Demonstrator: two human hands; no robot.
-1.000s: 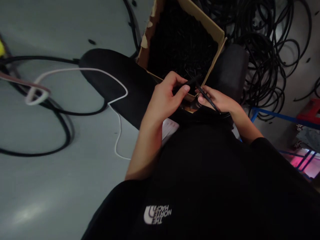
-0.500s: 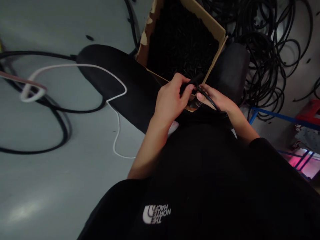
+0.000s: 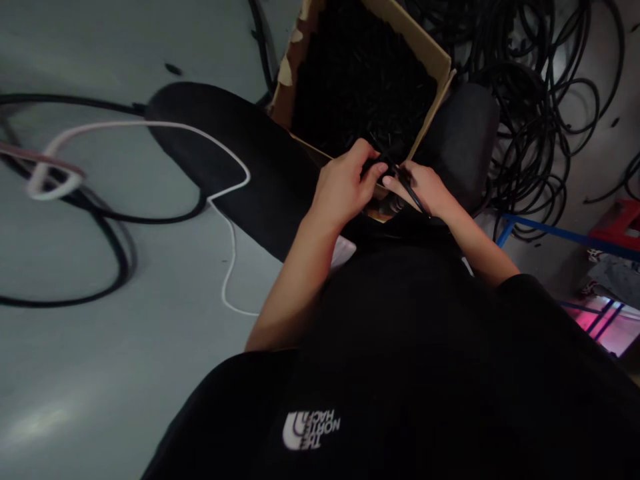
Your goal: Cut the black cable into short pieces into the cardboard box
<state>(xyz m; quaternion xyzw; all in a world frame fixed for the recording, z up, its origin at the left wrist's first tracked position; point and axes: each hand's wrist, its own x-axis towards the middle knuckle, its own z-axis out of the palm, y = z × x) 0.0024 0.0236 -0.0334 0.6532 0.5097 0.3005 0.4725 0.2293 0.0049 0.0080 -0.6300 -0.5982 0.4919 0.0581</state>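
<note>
My left hand [image 3: 345, 181] is closed over the near edge of a cardboard box [image 3: 434, 55], its thumb and fingers pinched round a dark piece that is hard to make out. Close beside it on the right, my right hand [image 3: 423, 187] is closed on a thin black cable [image 3: 411, 191], which slants down across its fingers. The box stands between my legs and holds many small black pieces [image 3: 365, 80]. Both hands nearly meet at its near corner, where the dark parts blend together.
Coiled black cables [image 3: 530, 127] lie on the floor at right. A thick black cable [image 3: 120, 247] and a white cord [image 3: 231, 233] loop at left, the cord crossing my leg. A blue frame [image 3: 560, 228] and a red object [image 3: 617, 223] stand at lower right.
My right hand has shifted slightly up and left, with the cable end now lying lower across its fingers. My left hand has barely moved. The view has shifted a little.
</note>
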